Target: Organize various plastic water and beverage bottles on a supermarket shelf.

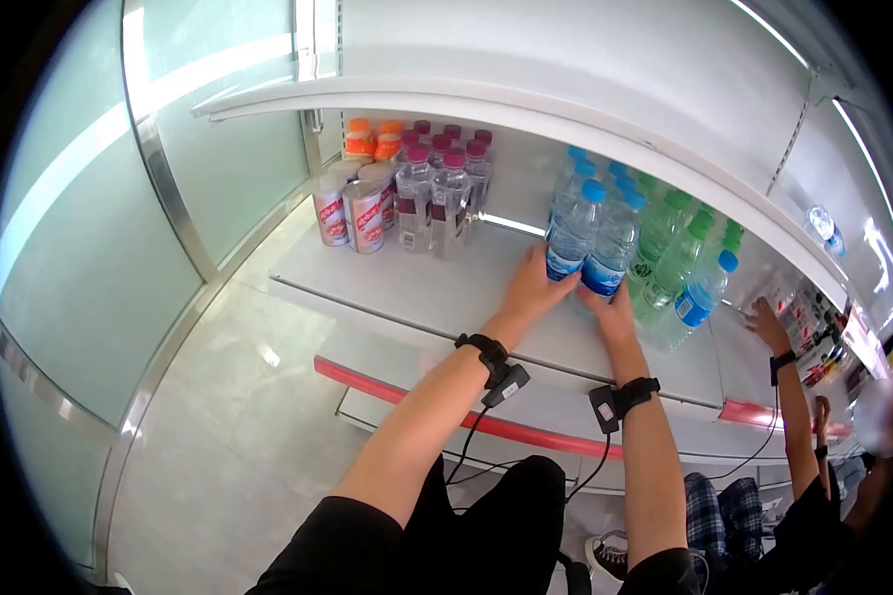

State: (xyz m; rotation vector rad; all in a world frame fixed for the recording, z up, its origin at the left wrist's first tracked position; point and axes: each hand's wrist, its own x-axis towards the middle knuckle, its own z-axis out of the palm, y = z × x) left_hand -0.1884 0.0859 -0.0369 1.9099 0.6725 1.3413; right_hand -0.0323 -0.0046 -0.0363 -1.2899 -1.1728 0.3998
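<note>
A white shelf [417, 288] is carrying several groups of drinks. At about ten o'clock from the hands, clear magenta-capped bottles [442, 193] are standing upright in a tight cluster, with two red-and-white cans [357, 210] just beside them at nine o'clock and orange-capped bottles [372, 139] sitting behind at the shelf's back. The clear bottles are showing water-like liquid; what the cans are holding cannot be told. At twelve o'clock from the hands, a row of blue-capped water bottles is running back toward the wall, and the front two are being handled. The left hand [536, 288] is wrapping its fingers and thumb around the lower label of the left blue-capped bottle [573, 233], which is standing upright near the shelf's front half. The right hand [612, 305] is pressing its fingertips against the foot of the right blue-capped bottle [613, 248], touching its neighbour — whether those fingers are closing fully around it cannot be told, since the back of the hand is hiding them. At two o'clock, green-capped bottles [670, 248] are standing just beside, and a tilted blue-capped bottle [700, 295] is leaning against them. Further off at three o'clock, a co-worker's hand [767, 322] is reaching onto the same shelf, well apart from the person's own.
</note>
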